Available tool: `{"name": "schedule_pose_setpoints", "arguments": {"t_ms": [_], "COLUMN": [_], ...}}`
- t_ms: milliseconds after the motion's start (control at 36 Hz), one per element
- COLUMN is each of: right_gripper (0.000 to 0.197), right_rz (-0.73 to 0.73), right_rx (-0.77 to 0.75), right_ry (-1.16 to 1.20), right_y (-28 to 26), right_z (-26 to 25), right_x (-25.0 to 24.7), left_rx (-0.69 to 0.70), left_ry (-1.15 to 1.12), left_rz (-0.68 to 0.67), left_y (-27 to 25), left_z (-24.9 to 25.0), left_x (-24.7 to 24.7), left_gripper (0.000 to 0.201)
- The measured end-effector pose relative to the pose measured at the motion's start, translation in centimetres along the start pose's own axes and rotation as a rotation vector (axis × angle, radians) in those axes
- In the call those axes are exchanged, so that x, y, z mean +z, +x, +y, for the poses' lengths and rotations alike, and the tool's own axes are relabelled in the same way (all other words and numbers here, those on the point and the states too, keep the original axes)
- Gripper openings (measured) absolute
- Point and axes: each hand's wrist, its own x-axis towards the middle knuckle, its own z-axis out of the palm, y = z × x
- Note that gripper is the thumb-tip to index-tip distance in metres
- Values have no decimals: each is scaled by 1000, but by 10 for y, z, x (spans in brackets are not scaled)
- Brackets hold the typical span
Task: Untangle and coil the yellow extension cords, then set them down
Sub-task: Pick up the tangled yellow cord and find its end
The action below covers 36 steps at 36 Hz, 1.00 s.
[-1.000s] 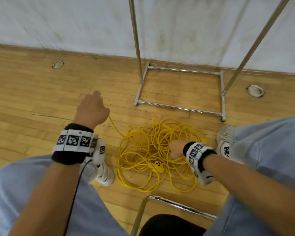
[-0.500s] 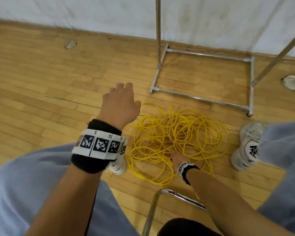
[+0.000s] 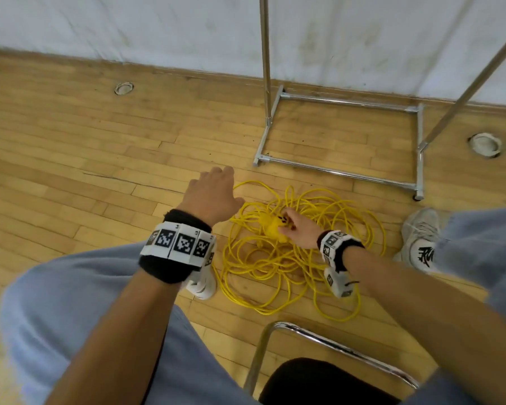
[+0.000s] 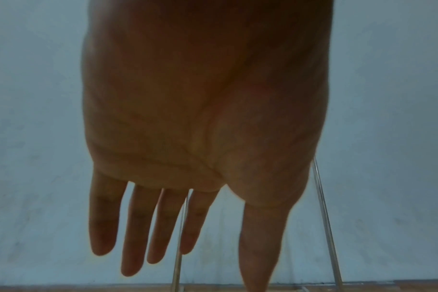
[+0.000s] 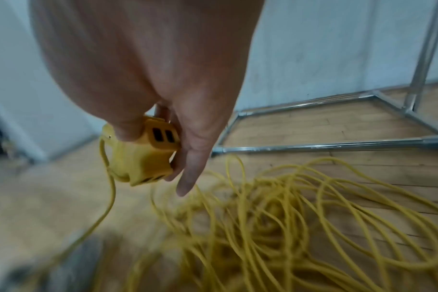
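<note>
Yellow cord pile (image 3: 298,258) on the wood floor, just in front of the metal rack base (image 3: 342,171) | right hand (image 3: 300,230) pinching the socket block (image 5: 145,152) above the pile | cord trails down-left from it | left hand (image 3: 212,197) flat-fingered, holding nothing, at the pile's left edge, so it's the nearer one.

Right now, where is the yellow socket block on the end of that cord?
The yellow socket block is gripped in the right hand, just above the middle of the tangled yellow cord on the wooden floor, between the person's two shoes.
</note>
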Motion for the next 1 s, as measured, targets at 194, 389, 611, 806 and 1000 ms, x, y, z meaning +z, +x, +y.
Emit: {"name": "schedule_pose_setpoints", "arguments": {"t_ms": [194, 389, 611, 806, 1000], "right_gripper": [24, 35, 28, 28, 45], "right_rz": [202, 93, -134, -475, -499], "right_rx": [-222, -288, 30, 71, -68], "right_ry": [764, 909, 310, -260, 133], "right_y": [-74, -164, -179, -166, -157], "right_z": [-93, -95, 11, 53, 11], "right_x": [-132, -211, -195, -124, -96], "left_rx": [40, 178, 552, 708, 736], "left_ry": [-122, -561, -251, -258, -251], "left_rz": [21, 104, -222, -204, -215], "left_y": [10, 33, 27, 12, 5], "left_z": [26, 50, 96, 137, 148], "left_x": [12, 28, 60, 79, 86], "left_gripper": [106, 64, 25, 14, 29]}}
